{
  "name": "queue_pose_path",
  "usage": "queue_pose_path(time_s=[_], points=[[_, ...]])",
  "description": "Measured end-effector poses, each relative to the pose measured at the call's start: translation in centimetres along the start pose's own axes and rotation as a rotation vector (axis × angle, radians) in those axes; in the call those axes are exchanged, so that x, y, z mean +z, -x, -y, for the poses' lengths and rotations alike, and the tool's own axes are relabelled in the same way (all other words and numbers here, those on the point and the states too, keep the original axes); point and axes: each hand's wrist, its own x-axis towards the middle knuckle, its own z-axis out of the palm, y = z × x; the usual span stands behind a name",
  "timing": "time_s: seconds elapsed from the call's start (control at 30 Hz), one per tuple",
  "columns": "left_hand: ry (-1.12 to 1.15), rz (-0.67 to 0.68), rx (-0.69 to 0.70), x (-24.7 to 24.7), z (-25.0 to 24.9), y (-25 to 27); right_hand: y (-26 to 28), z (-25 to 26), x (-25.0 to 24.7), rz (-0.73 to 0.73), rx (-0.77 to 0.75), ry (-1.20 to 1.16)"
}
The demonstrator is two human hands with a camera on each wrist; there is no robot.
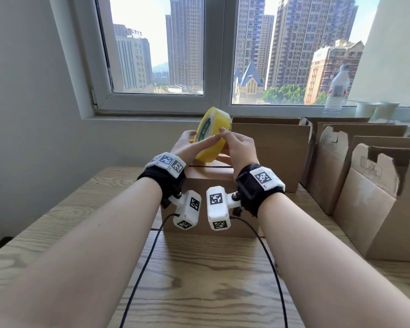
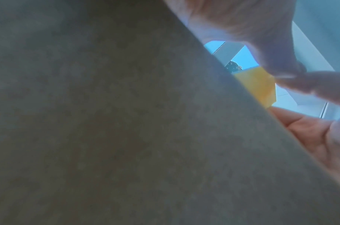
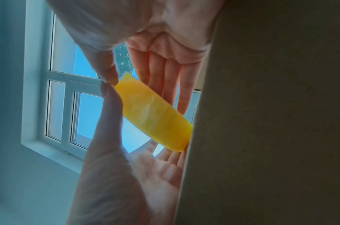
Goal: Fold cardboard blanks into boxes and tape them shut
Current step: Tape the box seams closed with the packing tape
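A yellow tape roll [image 1: 212, 136] is held tilted on edge above a closed brown cardboard box [image 1: 208, 182] at the middle of the wooden table [image 1: 199, 275]. My left hand [image 1: 187, 144] grips the roll from the left, thumb lying along its outer band. My right hand [image 1: 238, 147] holds it from the right, with a fingertip and thumb pinching at the roll's upper edge. From below, the right wrist view shows the tape roll [image 3: 153, 115] between two palms, the two thumbs meeting at its end. The left wrist view is mostly blocked by the box; a bit of tape roll [image 2: 259, 86] shows.
Several open-topped cardboard boxes [image 1: 270, 147] [image 1: 384, 209] stand in rows along the right side of the table. A water bottle [image 1: 339, 88] and pale cups [image 1: 376, 110] sit on the windowsill. A wall closes the left side. Two black cables [image 1: 149, 256] trail from my wrists.
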Motion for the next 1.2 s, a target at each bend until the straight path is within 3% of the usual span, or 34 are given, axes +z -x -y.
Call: queue_pose_path(time_s=[0.37,0.6,0.77,0.93,1.2], points=[[-0.071,-0.016,0.038,-0.2,0.6,-0.8,-0.1,-0.3,-0.3,0.091,-0.003,-0.022],[-0.138,0.016,0.173,-0.2,1.7,-1.6,-0.2,0.0,-0.2,0.004,0.072,-0.262],[-0.111,0.029,0.204,-0.2,1.9,-1.6,-0.3,0.0,-0.2,-0.027,0.074,-0.149],[-0.015,0.004,0.176,-0.4,1.9,-1.5,0.1,0.1,-0.5,0.055,0.053,-0.081],[-0.002,-0.014,0.204,-0.4,2.0,-1.9,-0.4,0.8,-0.8,-0.102,0.174,-0.407]])
